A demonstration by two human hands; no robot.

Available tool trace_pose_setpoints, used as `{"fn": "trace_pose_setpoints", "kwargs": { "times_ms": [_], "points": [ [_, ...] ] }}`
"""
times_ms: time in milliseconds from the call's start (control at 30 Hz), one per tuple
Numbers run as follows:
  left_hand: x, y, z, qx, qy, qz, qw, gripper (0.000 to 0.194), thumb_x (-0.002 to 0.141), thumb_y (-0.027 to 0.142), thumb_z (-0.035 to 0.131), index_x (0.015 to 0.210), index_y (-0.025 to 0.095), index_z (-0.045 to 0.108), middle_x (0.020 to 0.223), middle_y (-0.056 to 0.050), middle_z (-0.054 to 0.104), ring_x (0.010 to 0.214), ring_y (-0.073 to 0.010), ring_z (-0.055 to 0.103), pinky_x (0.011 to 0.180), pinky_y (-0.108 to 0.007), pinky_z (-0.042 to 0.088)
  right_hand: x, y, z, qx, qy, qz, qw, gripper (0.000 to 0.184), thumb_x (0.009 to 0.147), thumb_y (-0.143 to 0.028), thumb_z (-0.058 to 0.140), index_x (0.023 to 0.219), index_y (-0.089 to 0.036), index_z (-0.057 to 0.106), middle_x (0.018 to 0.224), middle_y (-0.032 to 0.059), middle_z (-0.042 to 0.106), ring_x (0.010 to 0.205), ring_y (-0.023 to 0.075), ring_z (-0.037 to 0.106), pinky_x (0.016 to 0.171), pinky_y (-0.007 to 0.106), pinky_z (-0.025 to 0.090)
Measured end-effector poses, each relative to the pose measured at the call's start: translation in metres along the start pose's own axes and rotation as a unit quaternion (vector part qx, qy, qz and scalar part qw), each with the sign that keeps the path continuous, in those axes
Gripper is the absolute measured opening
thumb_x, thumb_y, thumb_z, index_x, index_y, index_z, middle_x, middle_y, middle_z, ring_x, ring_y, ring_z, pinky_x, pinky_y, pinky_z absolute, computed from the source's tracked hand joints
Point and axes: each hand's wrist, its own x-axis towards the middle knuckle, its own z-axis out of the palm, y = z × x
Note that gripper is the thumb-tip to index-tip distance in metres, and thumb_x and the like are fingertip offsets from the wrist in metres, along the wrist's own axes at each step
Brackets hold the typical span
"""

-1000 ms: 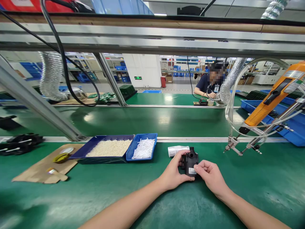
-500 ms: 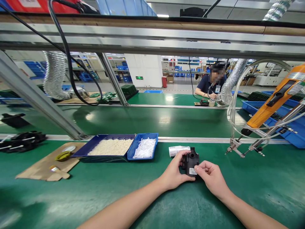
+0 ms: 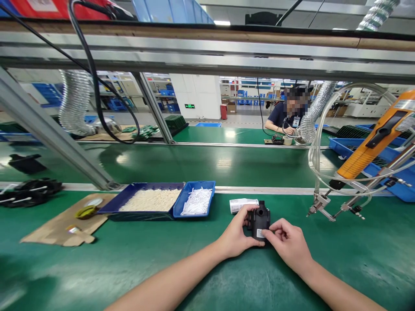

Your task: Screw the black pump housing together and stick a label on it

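Note:
A small black pump-like part [image 3: 261,217] with a white label stands on the green bench mat [image 3: 207,268]. My left hand [image 3: 235,235] wraps round its left side, thumb at the base and fingers over the top. My right hand [image 3: 288,244] is curled, its fingertips pinched on the label at the part's lower front. Just behind the part lies a white label roll [image 3: 241,204].
Two blue trays sit left of my hands, one with pale granules [image 3: 147,201], one with white tubes [image 3: 196,201]. A cardboard sheet [image 3: 61,226] carries small yellow bits. An orange screwdriver on a hose rig [image 3: 366,155] hangs at right. A person [image 3: 285,116] works at the far bench.
My right fingers have shifted left onto the label on the part's front. The left hand keeps its hold, and the part stays in place.

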Motion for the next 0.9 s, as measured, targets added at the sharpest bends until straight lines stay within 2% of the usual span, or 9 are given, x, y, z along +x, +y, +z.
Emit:
{"fn": "trace_pose_setpoints", "kwargs": {
  "times_ms": [100,233,333,433,500,567,700,800,900],
  "points": [
    [0.0,0.0,-0.001,-0.012,-0.001,-0.006,1.0,0.091,0.06,0.019,0.102,0.134,0.027,0.05,0.141,-0.01,0.062,0.125,-0.0313,0.063,0.097,-0.04,0.052,0.008,0.006,-0.01,-0.058,-0.021,0.015,0.998,0.042,0.092,-0.061,0.07,0.082,-0.021,0.063,0.057,-0.0062,0.046,0.054,0.0133,0.04,0.056,0.028,0.03],
    [0.0,-0.003,0.001,-0.006,0.001,-0.001,1.0,0.092,0.059,0.019,0.102,0.134,0.026,0.05,0.139,-0.01,0.062,0.123,-0.031,0.063,0.097,-0.04,0.052,0.018,0.001,-0.016,-0.184,-0.077,-0.009,0.98,0.043,0.094,-0.061,0.062,0.077,-0.021,0.063,0.055,-0.0047,0.05,0.055,0.015,0.047,0.06,0.029,0.031],
    [-0.002,-0.007,0.004,0.028,0.014,0.01,0.999,0.092,0.058,0.022,0.103,0.135,0.026,0.051,0.135,-0.01,0.063,0.118,-0.0302,0.065,0.094,-0.04,0.053,0.016,-0.012,-0.008,-0.223,-0.065,0.007,0.973,0.045,0.091,-0.058,0.065,0.067,-0.021,0.053,0.057,-0.0026,0.054,0.057,0.016,0.049,0.059,0.03,0.028],
    [-0.005,-0.007,0.005,0.089,0.02,0.047,0.995,0.085,0.064,0.024,0.099,0.135,0.028,0.052,0.131,-0.008,0.061,0.113,-0.0281,0.064,0.089,-0.038,0.054,0.01,-0.024,0.004,-0.239,-0.042,0.047,0.969,0.043,0.085,-0.054,0.071,0.066,-0.022,0.048,0.062,-0.0004,0.058,0.058,0.0169,0.048,0.057,0.03,0.024],
    [-0.006,-0.005,0.005,0.118,0.017,0.068,0.991,0.08,0.068,0.024,0.096,0.134,0.029,0.053,0.129,-0.007,0.059,0.113,-0.0273,0.062,0.087,-0.037,0.054,0.009,-0.026,0.006,-0.215,-0.046,0.068,0.973,0.04,0.081,-0.051,0.074,0.068,-0.022,0.05,0.063,0.0,0.058,0.058,0.0166,0.046,0.057,0.03,0.022],
    [-0.006,-0.003,0.005,0.125,0.017,0.063,0.99,0.082,0.065,0.026,0.099,0.133,0.03,0.053,0.129,-0.007,0.059,0.112,-0.0275,0.062,0.085,-0.036,0.054,0.01,-0.022,0.003,-0.167,-0.069,0.069,0.981,0.04,0.081,-0.05,0.075,0.067,-0.021,0.05,0.062,-0.0007,0.055,0.057,0.0156,0.043,0.056,0.03,0.022],
    [-0.007,-0.006,0.008,0.1,0.032,0.036,0.994,0.104,0.055,0.034,0.105,0.14,0.033,0.044,0.134,-0.008,0.058,0.114,-0.0298,0.063,0.089,-0.04,0.054,0.016,-0.004,-0.011,-0.068,-0.141,0.045,0.987,0.047,0.088,-0.062,0.07,0.073,-0.019,0.056,0.065,-0.0002,0.054,0.06,0.0148,0.043,0.056,0.027,0.027],
    [-0.013,-0.011,0.015,0.1,0.071,0.106,0.987,0.121,0.055,0.05,0.104,0.15,0.036,0.029,0.139,-0.01,0.053,0.111,-0.0297,0.063,0.094,-0.047,0.055,0.018,0.003,-0.02,0.022,-0.216,0.015,0.976,0.068,0.088,-0.083,0.057,0.092,-0.016,0.066,0.081,0.0054,0.063,0.071,0.0186,0.054,0.063,0.028,0.042],
    [-0.018,-0.014,0.02,0.125,0.108,0.22,0.961,0.119,0.063,0.062,0.096,0.155,0.034,0.026,0.141,-0.014,0.049,0.097,-0.0241,0.064,0.087,-0.045,0.058,0.018,0.003,-0.025,0.128,-0.279,-0.008,0.952,0.084,0.083,-0.093,0.054,0.113,-0.016,0.067,0.1,0.0106,0.068,0.089,0.0247,0.062,0.079,0.034,0.052]
  ]
}}
